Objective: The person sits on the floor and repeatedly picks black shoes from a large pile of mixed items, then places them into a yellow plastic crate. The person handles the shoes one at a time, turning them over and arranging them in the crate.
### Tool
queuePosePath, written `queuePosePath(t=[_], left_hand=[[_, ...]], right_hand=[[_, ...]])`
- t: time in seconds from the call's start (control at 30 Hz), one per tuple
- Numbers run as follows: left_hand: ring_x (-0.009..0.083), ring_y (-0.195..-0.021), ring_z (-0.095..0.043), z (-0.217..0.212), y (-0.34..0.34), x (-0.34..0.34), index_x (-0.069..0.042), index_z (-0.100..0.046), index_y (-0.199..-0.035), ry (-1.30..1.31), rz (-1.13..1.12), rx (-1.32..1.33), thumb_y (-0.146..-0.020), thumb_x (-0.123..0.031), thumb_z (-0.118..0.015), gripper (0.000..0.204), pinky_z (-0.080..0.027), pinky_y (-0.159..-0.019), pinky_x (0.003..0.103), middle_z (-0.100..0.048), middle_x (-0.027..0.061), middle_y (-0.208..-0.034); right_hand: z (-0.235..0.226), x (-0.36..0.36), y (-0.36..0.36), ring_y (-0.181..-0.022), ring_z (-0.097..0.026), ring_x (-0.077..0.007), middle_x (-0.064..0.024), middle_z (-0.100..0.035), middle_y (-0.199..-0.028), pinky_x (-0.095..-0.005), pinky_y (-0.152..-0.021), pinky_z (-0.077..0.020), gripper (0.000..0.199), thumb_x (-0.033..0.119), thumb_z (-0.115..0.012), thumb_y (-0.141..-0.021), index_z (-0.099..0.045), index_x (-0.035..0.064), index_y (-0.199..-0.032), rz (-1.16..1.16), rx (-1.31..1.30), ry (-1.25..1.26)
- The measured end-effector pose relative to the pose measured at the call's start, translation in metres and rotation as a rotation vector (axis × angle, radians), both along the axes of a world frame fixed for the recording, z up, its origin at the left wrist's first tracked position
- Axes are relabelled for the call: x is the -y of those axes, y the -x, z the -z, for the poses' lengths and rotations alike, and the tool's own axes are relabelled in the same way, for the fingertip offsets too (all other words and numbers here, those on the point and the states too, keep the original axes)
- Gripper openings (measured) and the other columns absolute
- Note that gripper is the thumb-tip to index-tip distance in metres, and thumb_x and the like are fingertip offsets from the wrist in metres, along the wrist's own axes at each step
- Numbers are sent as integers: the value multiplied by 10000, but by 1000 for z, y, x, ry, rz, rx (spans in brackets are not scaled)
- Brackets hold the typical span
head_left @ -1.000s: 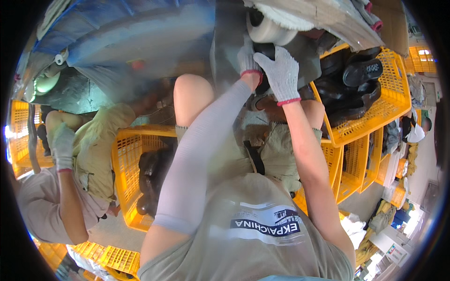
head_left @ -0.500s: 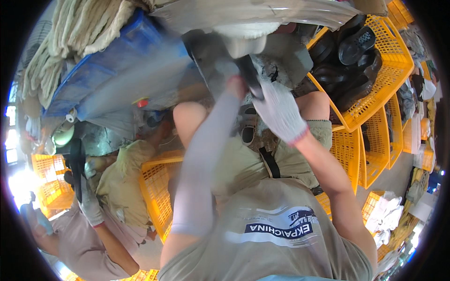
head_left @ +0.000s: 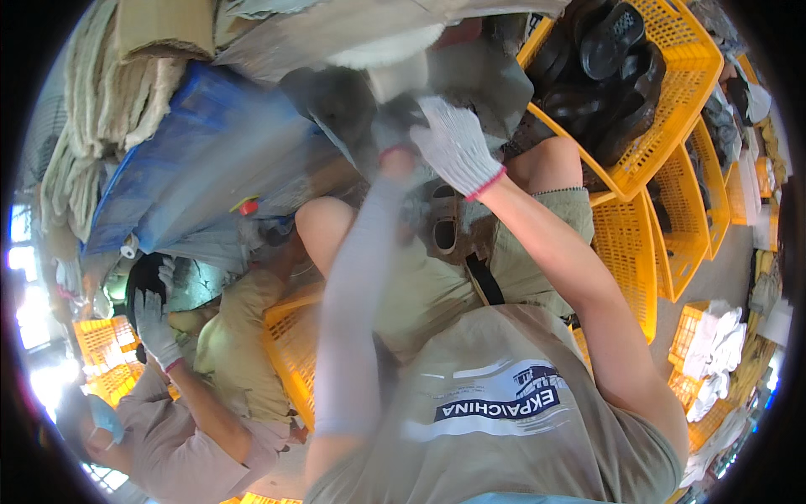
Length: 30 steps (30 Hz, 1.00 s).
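My left hand [head_left: 398, 139], at the end of a pale sleeve, is smeared by motion just below a whitish wheel [head_left: 399, 80]. A dark blur lies around its fingers, so what it holds is hidden. Close to its right is my right hand [head_left: 457, 149] in a white knitted glove with a red cuff. Its thumb stands apart from the outstretched fingers, and nothing shows between them. The fingertips reach toward the dark blur by the wheel; I cannot tell whether they touch. A grey open-topped housing [head_left: 495, 84] surrounds this spot.
A yellow crate [head_left: 672, 109] of dark shoes [head_left: 609, 50] stands at the right, above more crates. A blue dusty panel [head_left: 210, 143] with a red button [head_left: 246, 207] lies left. At lower left, a co-worker's gloved hand [head_left: 155, 323] holds a black shoe [head_left: 143, 281].
The view has shifted a little. The dark elongated piece between my hands no longer shows clearly. My right hand has come off its end, thumb apart; my left hand remains blurred by the wheel.
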<state>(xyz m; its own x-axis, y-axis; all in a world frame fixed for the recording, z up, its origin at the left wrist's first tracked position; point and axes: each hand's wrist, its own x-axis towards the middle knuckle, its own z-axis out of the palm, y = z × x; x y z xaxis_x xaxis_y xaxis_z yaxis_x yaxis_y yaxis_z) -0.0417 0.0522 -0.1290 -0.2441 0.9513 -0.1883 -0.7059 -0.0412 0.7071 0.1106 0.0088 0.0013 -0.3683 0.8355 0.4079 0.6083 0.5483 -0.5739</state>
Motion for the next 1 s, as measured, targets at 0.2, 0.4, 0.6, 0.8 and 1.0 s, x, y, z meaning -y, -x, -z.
queuePosePath(t=[0.2, 0.4, 0.6, 0.8, 1.0], left_hand=[[259, -1231, -650, 11, -20, 2, -36, -563, -1531, 82, -130, -146, -1197, -377, -417, 499, -511, -1108, 362, -673, 100, -1392], [242, -1247, -623, -55, -5, 39, -25, -556, -1535, 206, -147, -788, -1179, -408, -490, 528, -487, -1114, 333, -661, 87, -1373], [225, -1262, -597, -76, -27, 40, -13, -549, -1539, 185, -147, -1107, -1160, -439, -563, 570, -462, -1120, 303, -648, 74, -1355], [193, -1129, -627, -104, -135, 75, -78, -566, -1407, -119, -134, -828, -1163, -448, -532, 444, -539, -992, 338, -664, 90, -1281], [173, -972, -677, -171, -325, 101, -9, -676, -1254, 303, 462, 11, -1142, -278, -538, 322, -579, -885, 334, -703, 77, -1120]], right_hand=[[-5, -5, 7, -961, -711, -441, -217, -740, -1015, -518, -850, -576, 338, 290, -724, -933, -697, 18, -1132, -26, -22, -3], [-48, -14, 0, -1084, -711, -443, -272, -729, -1104, -484, -918, -574, 509, 372, -768, -843, -721, -14, -1171, -216, 191, 395], [-51, 19, -38, -1069, -691, -445, -261, -731, -1091, -490, -920, -544, 466, 337, -795, -814, -728, -5, -1122, -245, -235, 468], [-82, 24, -188, -1186, -722, -330, -184, -753, -1279, -399, -1014, -572, 521, 271, -820, -904, -727, 27, -1354, -317, -208, 229], [-71, -155, -424, -1153, -720, -394, -228, -752, -1185, -456, -993, -587, 413, 400, -691, -973, -734, 50, -1188, 708, 204, -187]])
